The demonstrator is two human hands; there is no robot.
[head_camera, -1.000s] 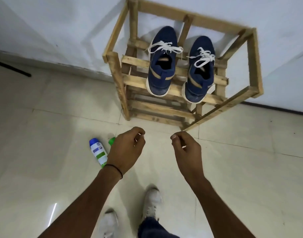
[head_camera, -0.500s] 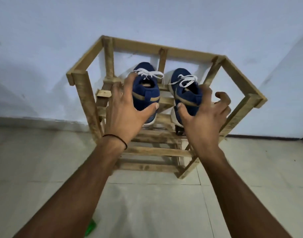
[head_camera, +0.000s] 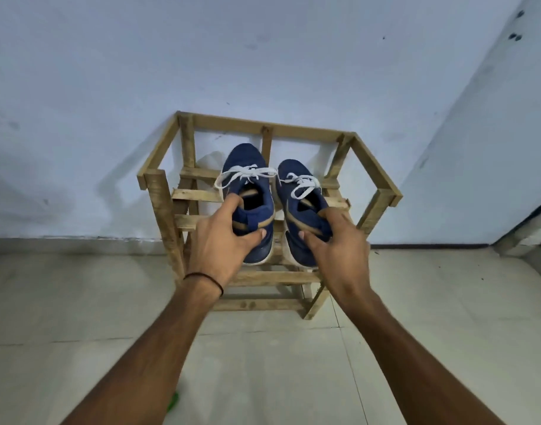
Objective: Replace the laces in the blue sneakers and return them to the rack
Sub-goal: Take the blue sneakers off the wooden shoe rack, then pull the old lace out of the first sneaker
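Note:
Two blue sneakers with white laces rest side by side on the slats of a wooden rack [head_camera: 158,197], toes toward the wall. My left hand [head_camera: 223,240] grips the heel of the left sneaker [head_camera: 247,161], fingers inside the opening and thumb across the back. My right hand [head_camera: 336,240] grips the heel of the right sneaker [head_camera: 293,176] the same way. The laces [head_camera: 247,174] on both shoes are tied in loose bows.
The rack stands against a pale blue wall on a light tiled floor [head_camera: 432,317]. A second wall closes in at the right, with a dark skirting at its foot. A small green object [head_camera: 172,401] shows on the floor beside my left forearm.
Both hands rose from in front of me, reached into the rack and closed on the sneakers' heels. The view tilted up, so the spray bottle and my feet left the frame.

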